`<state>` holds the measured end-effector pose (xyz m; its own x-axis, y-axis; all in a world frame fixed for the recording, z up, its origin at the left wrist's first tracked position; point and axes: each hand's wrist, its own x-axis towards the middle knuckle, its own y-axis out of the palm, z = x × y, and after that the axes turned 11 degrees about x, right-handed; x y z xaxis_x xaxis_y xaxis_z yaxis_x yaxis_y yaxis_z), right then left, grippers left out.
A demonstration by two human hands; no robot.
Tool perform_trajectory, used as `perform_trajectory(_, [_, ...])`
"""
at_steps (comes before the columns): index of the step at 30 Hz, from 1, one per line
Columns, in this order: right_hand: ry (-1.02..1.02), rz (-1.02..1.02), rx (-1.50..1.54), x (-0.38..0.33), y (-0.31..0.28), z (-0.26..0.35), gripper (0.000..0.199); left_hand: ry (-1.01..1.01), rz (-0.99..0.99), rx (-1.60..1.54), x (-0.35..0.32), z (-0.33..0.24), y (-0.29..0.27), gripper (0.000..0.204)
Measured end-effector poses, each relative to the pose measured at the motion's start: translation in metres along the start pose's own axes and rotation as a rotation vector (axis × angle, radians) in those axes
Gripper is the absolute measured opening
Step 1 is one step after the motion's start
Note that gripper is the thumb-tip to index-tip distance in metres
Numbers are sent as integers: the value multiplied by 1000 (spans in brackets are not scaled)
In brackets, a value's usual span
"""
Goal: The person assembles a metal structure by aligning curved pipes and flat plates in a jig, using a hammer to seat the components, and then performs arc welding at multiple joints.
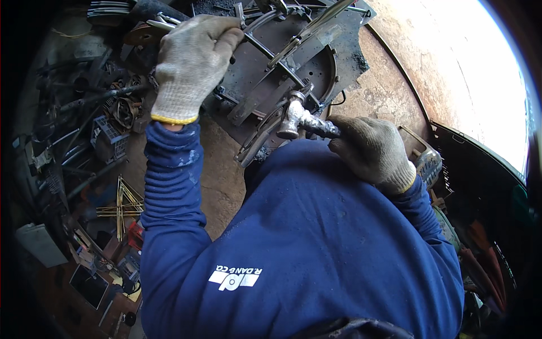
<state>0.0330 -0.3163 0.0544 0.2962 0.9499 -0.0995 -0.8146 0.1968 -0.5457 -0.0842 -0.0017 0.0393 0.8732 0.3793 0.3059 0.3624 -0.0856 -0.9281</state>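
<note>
My right hand (374, 151), in a grey knit glove with a yellow cuff, is wrapped around the handle of a hammer (292, 117). Its worn double-faced metal head lies over the near edge of a dark steel workpiece. My left hand (195, 65), gloved the same way, reaches farther forward; thumb and fingers close on the near-left end of a thin metal rod (265, 50). That rod crosses a dark steel plate (313, 72) with small holes and curved metal strips. Part of the left grip is hidden by the glove.
Scrap metal and pipes (84, 104) crowd the left side, with thin brass-coloured rods (121, 206) below them. Brown floor (389, 70) stretches to the far right, beside a dark bin-like wall (480, 158). Several metal rods (110, 8) lie at the upper left.
</note>
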Motion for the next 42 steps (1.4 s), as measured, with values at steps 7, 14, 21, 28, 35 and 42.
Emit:
perform_trajectory(7, [-28, 48, 103, 9, -9, -15, 42, 58, -140, 121, -8, 18, -6, 24])
perform_trajectory(14, [-94, 144, 126, 19, -19, -41, 43, -32, -141, 133, -16, 11, -8, 23])
perform_trajectory(21, [-126, 217, 144, 32, -34, -55, 44, -137, -9, 143, -16, -1, -11, 27])
perform_trajectory(28, [-181, 235, 122, 48, -39, -46, 45, -97, -83, 228, -15, -15, -12, 18])
perform_trajectory(35, [-29, 157, 140, 67, -24, -6, 44, -333, 57, -244, -67, -59, -4, 17])
perform_trajectory(42, [-90, 140, -108, 97, -8, 28, 36, -205, 403, -272, -67, -60, 0, 41])
